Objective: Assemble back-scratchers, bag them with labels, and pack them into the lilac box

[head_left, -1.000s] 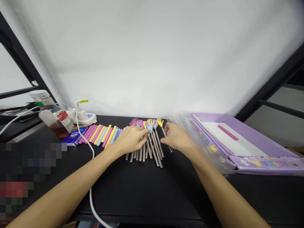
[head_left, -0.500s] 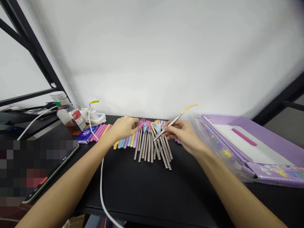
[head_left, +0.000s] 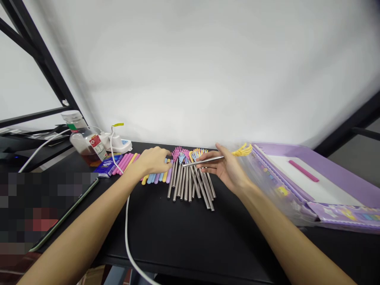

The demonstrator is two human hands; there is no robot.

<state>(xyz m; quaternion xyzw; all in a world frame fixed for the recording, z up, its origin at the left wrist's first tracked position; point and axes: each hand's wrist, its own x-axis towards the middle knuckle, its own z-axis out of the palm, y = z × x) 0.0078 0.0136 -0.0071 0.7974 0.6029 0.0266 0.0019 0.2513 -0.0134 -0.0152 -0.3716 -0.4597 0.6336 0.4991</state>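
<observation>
My right hand (head_left: 222, 166) grips a steel back scratcher (head_left: 204, 160) with a yellow hand-shaped tip, which points right and sticks out past my fingers. Its shaft lies level above a fanned group of steel back scratchers (head_left: 188, 184) with pink, blue and yellow tips, and does not touch them. My left hand (head_left: 152, 161) rests at the left of that group, its fingertips on or just above a row of pastel plastic sticks (head_left: 156, 178). Those sticks are partly hidden under my left hand.
A lilac box (head_left: 297, 176) in clear plastic wrap lies at the right, with a pink stick (head_left: 303, 171) inside. At the back left stand a plastic bottle (head_left: 86, 142), a white plug unit (head_left: 117, 144) and a blue packet (head_left: 108, 165). A phone (head_left: 67, 213) and white cable (head_left: 127, 237) lie on the black table.
The yellow-tipped back scratcher has swung from pointing up and right to lying nearly level, and my right hand has turned palm-up. My view has shifted slightly; my left hand stays much the same.
</observation>
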